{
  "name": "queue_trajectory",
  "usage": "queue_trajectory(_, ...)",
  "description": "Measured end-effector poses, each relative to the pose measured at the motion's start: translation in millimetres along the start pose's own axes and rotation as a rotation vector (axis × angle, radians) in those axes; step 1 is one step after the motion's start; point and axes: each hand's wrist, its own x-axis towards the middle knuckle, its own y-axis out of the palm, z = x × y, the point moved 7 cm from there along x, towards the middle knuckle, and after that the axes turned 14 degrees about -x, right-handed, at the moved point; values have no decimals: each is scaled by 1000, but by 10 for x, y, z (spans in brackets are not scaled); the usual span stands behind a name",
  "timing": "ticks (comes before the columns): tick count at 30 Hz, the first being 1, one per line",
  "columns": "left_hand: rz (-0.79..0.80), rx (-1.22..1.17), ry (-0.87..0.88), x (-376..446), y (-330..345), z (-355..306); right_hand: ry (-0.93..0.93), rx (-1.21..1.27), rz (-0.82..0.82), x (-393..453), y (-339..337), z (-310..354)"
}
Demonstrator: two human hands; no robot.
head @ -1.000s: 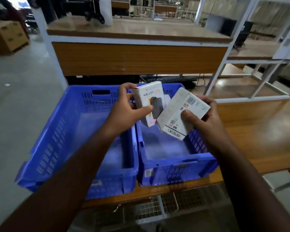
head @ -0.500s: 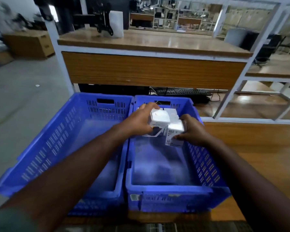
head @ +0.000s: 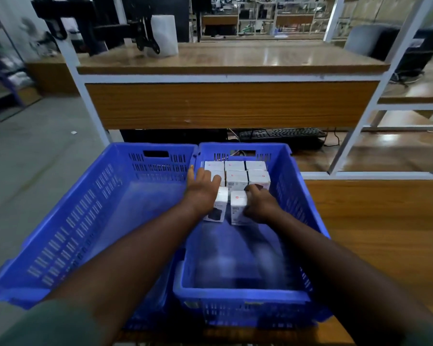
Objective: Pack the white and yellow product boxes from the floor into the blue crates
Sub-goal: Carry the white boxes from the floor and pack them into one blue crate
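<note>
Two blue crates stand side by side on a wooden table. The left crate (head: 73, 233) holds nothing. At the far end of the right crate (head: 240, 299), several white product boxes (head: 235, 177) stand in rows. Both hands reach into this crate. My left hand (head: 201, 189) lies flat with fingers spread, its side against an upright white box (head: 221, 203). My right hand (head: 259, 203) is curled around another white box (head: 238, 207) that stands just in front of the rows.
The wooden table (head: 375, 233) extends to the right of the crates. A wooden shelf panel (head: 230, 103) on a white metal frame rises right behind them, with a black keyboard (head: 283, 134) beneath it. Grey floor (head: 23, 171) lies to the left.
Both hands have carried their boxes down and forward into the right crate, up against the rows at its far end. My left hand has spread its fingers off its box.
</note>
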Motion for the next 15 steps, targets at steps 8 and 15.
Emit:
queue_trajectory(8,52,128,39,91,34,-121,6,-3,16,79,191,100)
queue_trajectory(15,205,253,2,196,203,-245,19,28,-45,98,216,62)
